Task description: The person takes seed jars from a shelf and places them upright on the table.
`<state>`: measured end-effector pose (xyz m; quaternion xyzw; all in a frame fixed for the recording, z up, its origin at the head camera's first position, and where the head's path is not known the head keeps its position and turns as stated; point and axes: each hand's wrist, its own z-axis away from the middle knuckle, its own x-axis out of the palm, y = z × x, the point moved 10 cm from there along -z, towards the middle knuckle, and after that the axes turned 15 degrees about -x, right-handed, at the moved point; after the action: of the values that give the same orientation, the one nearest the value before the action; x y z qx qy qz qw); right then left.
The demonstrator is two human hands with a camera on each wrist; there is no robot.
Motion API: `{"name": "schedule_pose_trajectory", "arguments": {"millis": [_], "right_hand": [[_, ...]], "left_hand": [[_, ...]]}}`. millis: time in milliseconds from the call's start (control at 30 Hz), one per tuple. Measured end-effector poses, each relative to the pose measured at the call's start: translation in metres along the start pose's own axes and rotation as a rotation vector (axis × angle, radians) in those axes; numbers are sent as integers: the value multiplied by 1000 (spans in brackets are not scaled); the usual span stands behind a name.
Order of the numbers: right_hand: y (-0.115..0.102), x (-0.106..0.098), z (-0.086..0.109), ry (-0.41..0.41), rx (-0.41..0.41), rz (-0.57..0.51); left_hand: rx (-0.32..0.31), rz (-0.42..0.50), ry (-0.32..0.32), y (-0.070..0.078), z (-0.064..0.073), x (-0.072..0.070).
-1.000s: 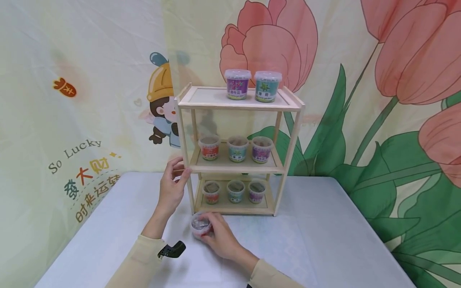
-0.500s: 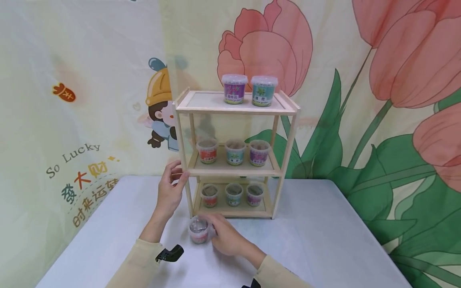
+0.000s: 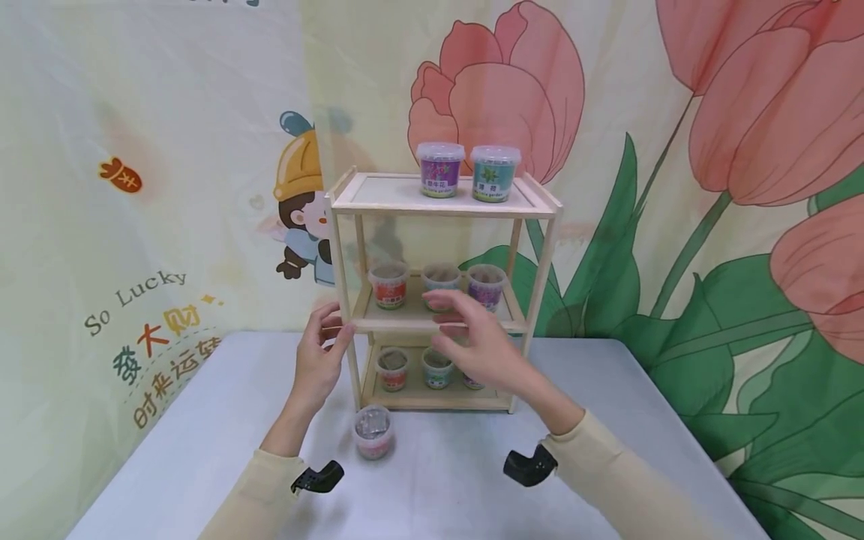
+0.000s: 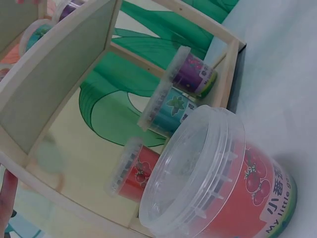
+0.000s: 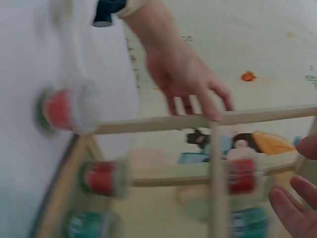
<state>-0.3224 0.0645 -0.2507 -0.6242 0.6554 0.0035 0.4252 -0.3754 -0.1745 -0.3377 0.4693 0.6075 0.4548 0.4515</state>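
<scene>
My left hand [image 3: 320, 360] grips the left post of a small wooden shelf rack [image 3: 439, 325], thumb at the front of the post. My right hand [image 3: 482, 337] is in front of the middle tier, fingers apart and slightly bent, holding nothing. It partly hides the teal and purple tubs there. A lidded clear plastic tub with a red label [image 3: 373, 433] stands upright on the table before the rack's left front foot. In the left wrist view this red tub [image 4: 223, 183] looms close, its label showing tomatoes.
A purple tub [image 3: 440, 171] and a teal tub [image 3: 496, 174] stand on the top tier. Red, teal and purple tubs fill rows on the middle and bottom tiers, including a red one [image 3: 388, 286]. Behind the white-covered table [image 3: 594, 405] hangs a printed cloth [image 3: 621, 247].
My right hand has let go of the red tub on the table and risen to the right, up to the middle tier. My left hand stays at the post.
</scene>
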Motion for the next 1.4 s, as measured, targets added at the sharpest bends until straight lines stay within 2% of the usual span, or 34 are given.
{"name": "schedule_pose_trajectory", "arguments": {"millis": [100,267,400,500,633,800,1033,1400], "right_hand": [[-23,-35,-20,77,-63,20],[-54,-83,-48,172,-114,66],[-72,-109,-72,218,-150,114],[-73,-121,-88,231,-112,176],[-60,-127,-104,193,35,238],[-46,-124,-114,121,189,271],[-39,-122,-125,74,265,336],[-23,-115,-146,-8,341,304]], "left_hand": [[1,-5,6,0,0,-1],[-11,-6,2,-1,0,0],[-23,-12,-7,-2,1,2],[-25,-21,-5,-2,2,1],[-25,-18,-3,-2,2,1],[-27,-12,-7,-1,3,1],[-11,-11,-6,1,3,2],[-19,-9,-4,-1,3,3]]}}
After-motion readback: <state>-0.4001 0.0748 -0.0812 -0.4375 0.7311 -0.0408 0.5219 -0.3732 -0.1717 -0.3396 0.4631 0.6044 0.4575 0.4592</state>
